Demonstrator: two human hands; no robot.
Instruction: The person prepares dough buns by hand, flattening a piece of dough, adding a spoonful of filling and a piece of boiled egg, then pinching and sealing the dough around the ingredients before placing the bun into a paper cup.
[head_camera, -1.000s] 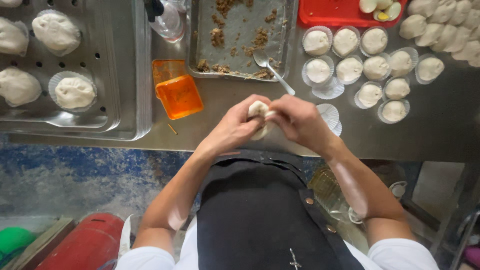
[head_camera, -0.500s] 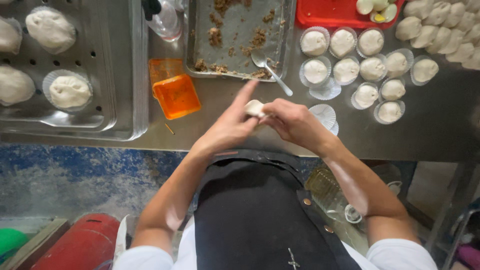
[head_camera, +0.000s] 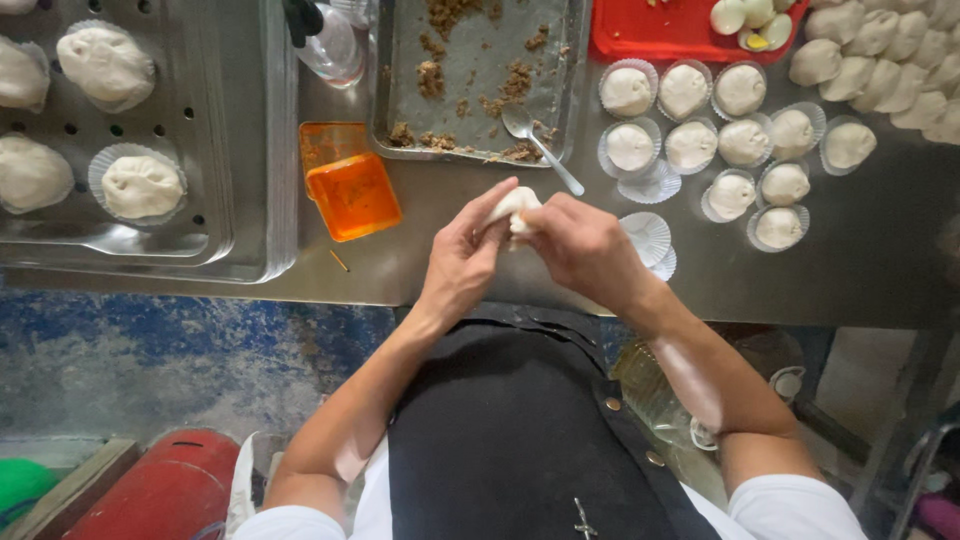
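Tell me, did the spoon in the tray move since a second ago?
No. The spoon lies with its bowl among the crumbs at the near edge of the metal tray, handle sticking out over the rim, as before. Only the camera shifted.

Soft, matt white dough ball (head_camera: 515, 208) pinched above a dull, scuffed stainless-steel table (head_camera: 880, 270). A glossy metal spoon (head_camera: 540, 145) rests in a steel tray (head_camera: 478, 90) of crumbly brown filling; pleated paper cups (head_camera: 648, 238) and a translucent orange plastic tub (head_camera: 350, 190) lie nearby.
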